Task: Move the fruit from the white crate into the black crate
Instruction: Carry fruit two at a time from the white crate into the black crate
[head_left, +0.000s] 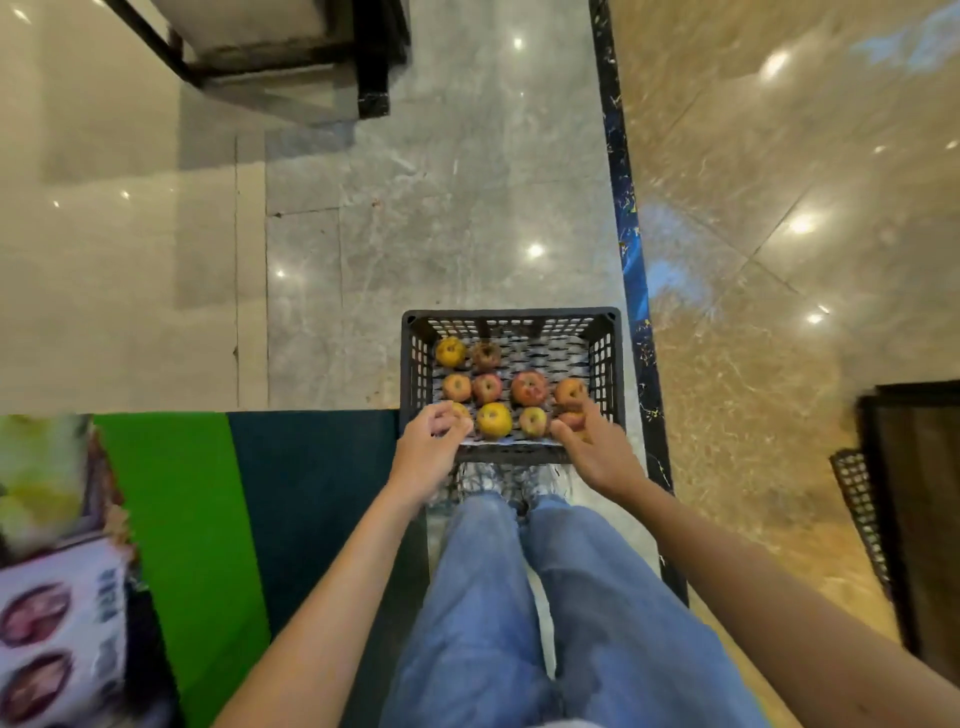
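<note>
A black plastic crate (415, 364) stands on the grey floor right in front of my feet. Several apples lie in it in rows, among them a yellow one (494, 420) and a red one (529, 387). My left hand (428, 447) reaches over the near left corner, its fingers curled round a yellowish fruit (461, 410) that is mostly hidden. Over the near right side, my right hand (597, 449) holds a reddish fruit (571, 420) between thumb and fingers. No white crate is in view.
A green and dark blue mat (249, 499) lies to my left, with a blurred printed box (57, 613) at the far left. A dark mesh object (860, 509) sits at the right edge. Black furniture legs (371, 67) stand at the far end.
</note>
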